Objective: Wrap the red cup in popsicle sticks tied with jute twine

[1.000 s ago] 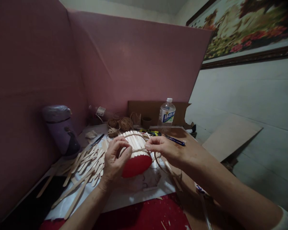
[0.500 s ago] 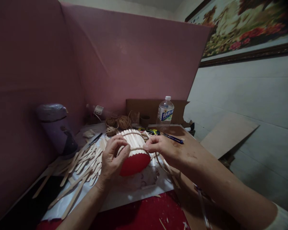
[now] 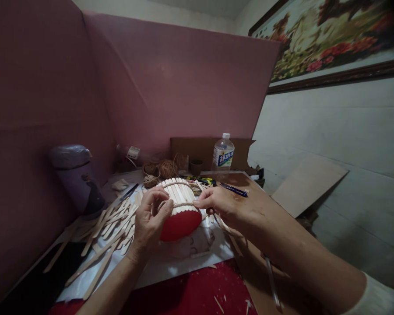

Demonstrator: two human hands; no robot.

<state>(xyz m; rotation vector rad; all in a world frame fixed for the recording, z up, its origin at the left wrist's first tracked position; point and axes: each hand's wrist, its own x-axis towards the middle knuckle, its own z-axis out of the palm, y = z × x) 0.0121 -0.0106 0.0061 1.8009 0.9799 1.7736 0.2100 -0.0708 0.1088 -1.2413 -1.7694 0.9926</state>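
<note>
A round container (image 3: 180, 192) with craft sticks set side by side around its wall lies tilted, its red base (image 3: 180, 225) facing me. One cord runs around its far end. A second twisted cord (image 3: 184, 204) crosses the sticks near the red base. My left hand (image 3: 153, 212) grips the container's left side, thumb pressing by the near cord. On the right, my right hand (image 3: 213, 201) pinches that same cord against the sticks between thumb and forefinger. The cord's loose length (image 3: 228, 227) trails below my right hand.
Loose craft sticks (image 3: 114, 227) lie heaped on white paper at left, beside a purple tumbler (image 3: 77, 179). Behind are twine balls (image 3: 167, 169), a plastic bottle (image 3: 223, 153), a yellow-black cutter (image 3: 198, 179) and a dark blue tool (image 3: 233, 189). A clear tube (image 3: 273, 284) lies at front right.
The view has shifted slightly. Both hands stay at the container, the right still pinching the near cord. The loose cord below the right hand has swung a little to the right.
</note>
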